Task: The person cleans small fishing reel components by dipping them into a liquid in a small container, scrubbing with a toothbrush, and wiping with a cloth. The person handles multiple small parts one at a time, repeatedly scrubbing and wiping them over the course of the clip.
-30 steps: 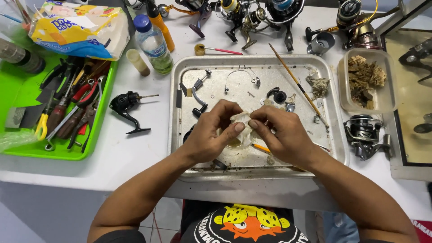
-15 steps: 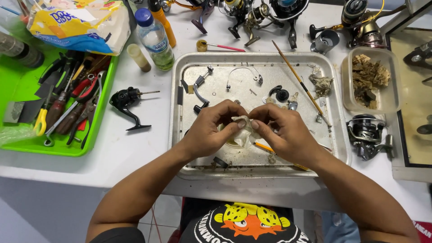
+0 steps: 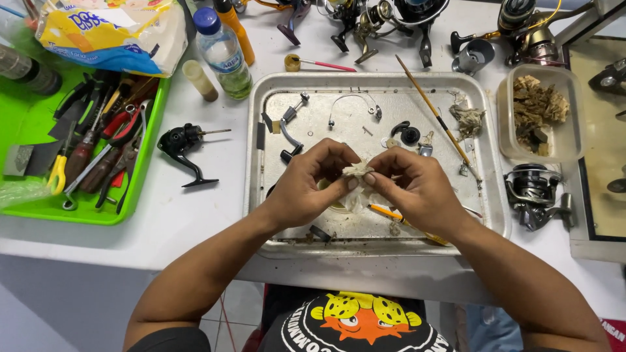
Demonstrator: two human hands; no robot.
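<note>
Both grips pinching soiled rag wad (image 3: pixel 357 171), left hand (image 3: pixel 306 186), right hand (image 3: pixel 417 189), over metal tray (image 3: pixel 261 117)

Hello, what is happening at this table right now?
A person sits at a white table and works over a metal tray. The left hand and the right hand pinch a small pale wad between their fingertips. Small reel parts lie loose in the tray. A green tray of hand tools stands to the left, and fishing reels lie around.
</note>
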